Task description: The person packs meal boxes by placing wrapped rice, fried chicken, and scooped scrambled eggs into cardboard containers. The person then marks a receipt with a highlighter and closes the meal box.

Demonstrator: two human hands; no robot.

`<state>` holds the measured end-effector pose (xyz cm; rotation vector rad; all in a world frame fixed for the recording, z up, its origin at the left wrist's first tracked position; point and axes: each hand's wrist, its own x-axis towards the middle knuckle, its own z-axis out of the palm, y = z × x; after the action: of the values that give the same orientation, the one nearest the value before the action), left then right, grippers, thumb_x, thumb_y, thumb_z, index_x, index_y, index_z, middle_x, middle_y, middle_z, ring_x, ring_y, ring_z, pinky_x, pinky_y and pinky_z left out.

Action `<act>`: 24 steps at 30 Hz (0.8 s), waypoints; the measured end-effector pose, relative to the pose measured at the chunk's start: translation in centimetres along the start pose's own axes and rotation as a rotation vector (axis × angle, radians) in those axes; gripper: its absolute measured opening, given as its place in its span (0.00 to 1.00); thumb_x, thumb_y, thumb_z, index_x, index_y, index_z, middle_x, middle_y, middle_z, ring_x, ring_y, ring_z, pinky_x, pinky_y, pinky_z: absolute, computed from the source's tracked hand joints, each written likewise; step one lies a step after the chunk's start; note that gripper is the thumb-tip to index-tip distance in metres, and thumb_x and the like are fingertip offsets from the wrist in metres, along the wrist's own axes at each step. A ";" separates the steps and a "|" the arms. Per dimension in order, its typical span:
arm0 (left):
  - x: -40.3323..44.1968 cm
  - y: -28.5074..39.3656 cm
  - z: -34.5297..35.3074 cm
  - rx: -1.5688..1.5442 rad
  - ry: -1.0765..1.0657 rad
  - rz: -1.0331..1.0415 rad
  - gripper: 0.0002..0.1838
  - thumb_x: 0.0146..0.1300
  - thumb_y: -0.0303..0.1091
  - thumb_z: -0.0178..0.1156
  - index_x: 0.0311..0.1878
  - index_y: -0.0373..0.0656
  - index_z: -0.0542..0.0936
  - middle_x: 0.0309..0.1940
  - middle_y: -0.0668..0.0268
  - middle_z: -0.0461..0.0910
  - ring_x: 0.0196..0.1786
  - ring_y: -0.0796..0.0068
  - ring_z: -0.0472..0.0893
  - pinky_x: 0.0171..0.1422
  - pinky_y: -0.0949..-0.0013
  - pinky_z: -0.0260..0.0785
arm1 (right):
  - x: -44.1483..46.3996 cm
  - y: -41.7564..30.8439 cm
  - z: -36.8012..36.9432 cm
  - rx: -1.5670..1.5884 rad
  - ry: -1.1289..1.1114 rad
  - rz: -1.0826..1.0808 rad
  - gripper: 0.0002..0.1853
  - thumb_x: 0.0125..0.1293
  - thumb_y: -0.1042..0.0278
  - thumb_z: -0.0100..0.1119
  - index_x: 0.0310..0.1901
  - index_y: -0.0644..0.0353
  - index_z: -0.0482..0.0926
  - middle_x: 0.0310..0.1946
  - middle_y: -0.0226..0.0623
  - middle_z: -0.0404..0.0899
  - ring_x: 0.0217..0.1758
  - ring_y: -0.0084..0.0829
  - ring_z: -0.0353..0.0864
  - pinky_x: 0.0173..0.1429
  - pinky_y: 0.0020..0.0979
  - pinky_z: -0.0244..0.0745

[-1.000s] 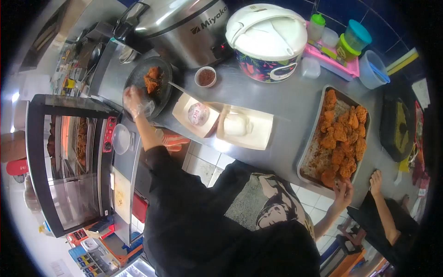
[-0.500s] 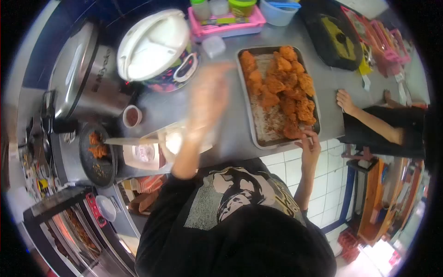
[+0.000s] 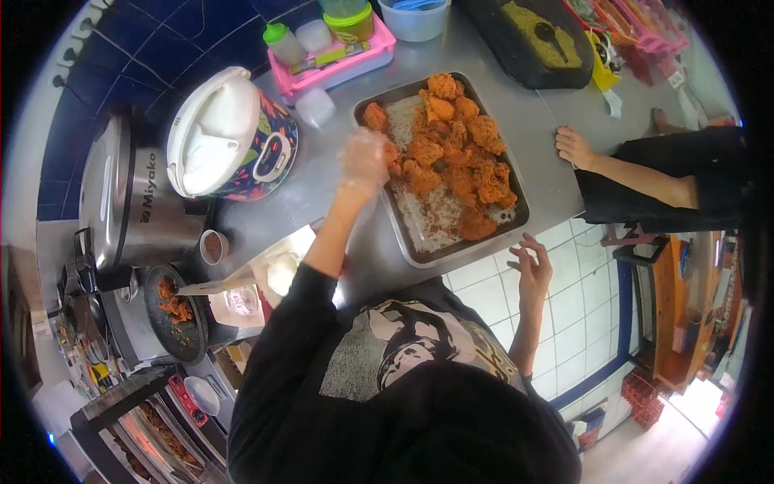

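A metal tray (image 3: pixel 421 256) on the counter bears many pieces of fried chicken (image 3: pixel 459 165). My left hand (image 3: pixel 364 161), in what looks like a clear plastic glove, is at the tray's left rim with its fingers closed round a fried chicken piece (image 3: pixel 392 153), part of which is covered. My right hand (image 3: pixel 534 266) hangs beside the tray's near right corner, fingers apart and holding nothing. By my left forearm stands an open paper food box (image 3: pixel 235 310) with a white mound (image 3: pixel 282 274), seemingly rice, and a small printed packet or cup (image 3: pixel 243 301); my sleeve hides part of it.
On the left are a rice cooker (image 3: pixel 230 145), a steel Miyako cooker (image 3: pixel 133 202), a small cup (image 3: pixel 214 248) and a dark stone plate (image 3: pixel 173 343) with chicken. Behind stand a pink basket (image 3: pixel 339 68) and a black mortar (image 3: pixel 532 64). Another person's hand (image 3: pixel 574 147) rests at the right.
My left hand has moved to the chicken at the tray's left side and closed there. My right hand has come away from the tray's corner. The view has shifted.
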<state>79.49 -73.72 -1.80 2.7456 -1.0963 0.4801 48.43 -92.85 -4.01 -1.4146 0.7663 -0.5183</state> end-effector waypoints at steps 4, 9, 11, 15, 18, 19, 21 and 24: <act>-3.3 -0.3 -0.7 -0.493 0.101 -0.085 0.25 0.45 0.23 0.61 0.52 0.42 0.74 0.42 0.52 0.79 0.51 0.49 0.76 0.54 0.56 0.71 | 1.9 -0.8 0.3 0.019 -0.027 -0.048 0.08 0.69 0.70 0.53 0.46 0.64 0.74 0.60 0.47 0.68 0.46 0.29 0.80 0.40 0.27 0.80; -5.9 -0.8 -0.6 -1.206 -0.245 -0.400 0.31 0.56 0.27 0.63 0.63 0.39 0.63 0.50 0.56 0.77 0.55 0.60 0.76 0.60 0.63 0.68 | 2.4 -1.2 0.9 0.002 -0.044 -0.050 0.09 0.69 0.68 0.55 0.46 0.63 0.75 0.60 0.46 0.68 0.45 0.28 0.80 0.40 0.26 0.80; -5.5 0.4 -4.3 -1.556 -0.281 -0.528 0.30 0.59 0.28 0.60 0.64 0.39 0.62 0.51 0.58 0.76 0.56 0.63 0.75 0.61 0.64 0.68 | 2.3 -1.0 1.1 0.004 -0.053 -0.043 0.10 0.68 0.67 0.55 0.46 0.63 0.75 0.60 0.45 0.68 0.45 0.29 0.80 0.40 0.26 0.80; -5.0 0.8 -3.8 -2.017 -0.319 -0.611 0.30 0.65 0.31 0.56 0.67 0.37 0.56 0.52 0.57 0.74 0.58 0.66 0.75 0.63 0.66 0.67 | 2.3 -1.1 1.5 -0.013 -0.055 -0.039 0.10 0.69 0.67 0.55 0.46 0.63 0.75 0.60 0.46 0.69 0.45 0.29 0.80 0.40 0.26 0.80; -5.1 1.7 -2.8 -1.971 -0.228 -0.611 0.32 0.66 0.32 0.56 0.68 0.37 0.53 0.51 0.55 0.74 0.57 0.64 0.75 0.62 0.65 0.69 | 2.2 -1.2 1.6 -0.045 -0.077 -0.052 0.10 0.70 0.68 0.52 0.47 0.63 0.75 0.61 0.48 0.68 0.48 0.34 0.81 0.41 0.28 0.80; -4.9 1.8 -2.9 -1.973 -0.230 -0.611 0.32 0.66 0.32 0.56 0.68 0.37 0.53 0.51 0.55 0.74 0.57 0.64 0.75 0.62 0.65 0.69 | 2.2 -1.5 1.8 -0.042 -0.071 -0.049 0.10 0.70 0.68 0.52 0.47 0.63 0.75 0.61 0.48 0.68 0.48 0.34 0.81 0.42 0.28 0.80; -4.7 2.2 -3.1 -1.859 -0.208 -0.453 0.32 0.66 0.32 0.56 0.68 0.36 0.53 0.51 0.55 0.75 0.56 0.63 0.77 0.60 0.64 0.71 | 2.0 -1.5 1.8 -0.041 -0.064 -0.044 0.10 0.70 0.67 0.52 0.47 0.63 0.75 0.61 0.48 0.68 0.48 0.34 0.81 0.42 0.28 0.80; -4.6 2.4 -2.4 -1.753 -0.215 -0.456 0.32 0.66 0.30 0.56 0.69 0.37 0.53 0.51 0.54 0.75 0.54 0.63 0.78 0.58 0.64 0.73 | 1.9 -1.3 1.6 -0.037 -0.071 -0.034 0.10 0.70 0.67 0.53 0.47 0.63 0.75 0.61 0.48 0.68 0.48 0.34 0.81 0.42 0.28 0.80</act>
<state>74.10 -71.89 -1.15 1.2982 -0.3760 -0.6133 51.07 -93.28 -3.10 -1.4748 0.6994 -0.4798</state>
